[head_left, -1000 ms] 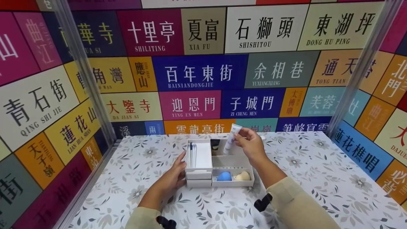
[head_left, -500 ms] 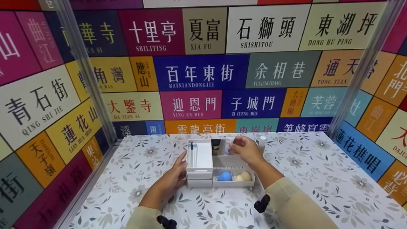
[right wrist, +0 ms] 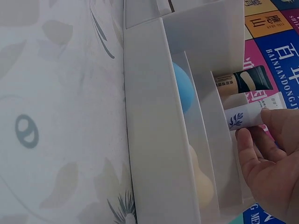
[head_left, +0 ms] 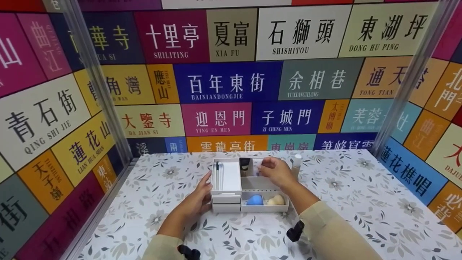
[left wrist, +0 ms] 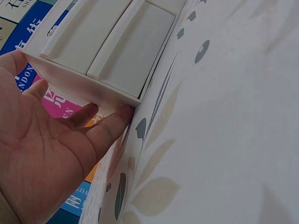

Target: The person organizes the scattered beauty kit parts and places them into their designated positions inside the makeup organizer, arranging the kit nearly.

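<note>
My right hand (head_left: 279, 174) is at the back right compartment of a white desktop organizer (head_left: 226, 199). Thumb and fingers pinch a white squeeze tube (right wrist: 245, 115) with a blue leaf print, its lower end down inside the compartment. Beside it stands a dark-and-tan tube (right wrist: 250, 80). My left hand (head_left: 197, 196) touches the organizer's left side, fingers spread along the wall in the left wrist view. A blue makeup sponge (head_left: 255, 200) and a beige makeup sponge (head_left: 276, 200) lie in the front right compartment.
Thin sticks (head_left: 218, 175), one dark-tipped, lie in the organizer's upper left tray. A small white-capped bottle (head_left: 296, 164) stands on the patterned table just behind my right hand. Sign-printed walls (head_left: 231, 82) enclose the table at the back and sides.
My right hand has lowered the white tube from above the organizer into the back right compartment, moving slightly left. The bottle behind it came into view. My left hand has stayed put.
</note>
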Action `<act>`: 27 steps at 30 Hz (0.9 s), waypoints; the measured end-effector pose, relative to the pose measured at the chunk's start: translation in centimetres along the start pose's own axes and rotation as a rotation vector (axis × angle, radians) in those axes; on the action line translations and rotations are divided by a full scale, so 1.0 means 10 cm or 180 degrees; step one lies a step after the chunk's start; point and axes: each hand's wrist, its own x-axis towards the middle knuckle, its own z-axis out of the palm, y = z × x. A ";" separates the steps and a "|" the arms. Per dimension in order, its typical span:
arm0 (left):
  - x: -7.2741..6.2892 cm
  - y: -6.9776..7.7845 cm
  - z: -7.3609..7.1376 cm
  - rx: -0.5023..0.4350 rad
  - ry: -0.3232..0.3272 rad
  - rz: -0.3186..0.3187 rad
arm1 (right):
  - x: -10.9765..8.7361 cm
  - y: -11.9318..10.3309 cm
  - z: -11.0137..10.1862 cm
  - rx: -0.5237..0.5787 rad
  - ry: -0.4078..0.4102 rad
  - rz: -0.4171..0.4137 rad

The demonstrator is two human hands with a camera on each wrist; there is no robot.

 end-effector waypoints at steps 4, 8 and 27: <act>0.01 -0.01 0.00 -0.0007 -0.0028 0.0039 | 0.00 -0.01 0.01 -0.0058 0.0007 0.0015; 0.02 -0.01 0.01 -0.0007 -0.0041 0.0049 | -0.02 -0.02 0.00 -0.0044 0.0024 -0.0010; 0.00 -0.01 -0.02 0.0061 -0.0030 0.0025 | -0.18 -0.08 -0.35 -0.0068 0.0081 0.0025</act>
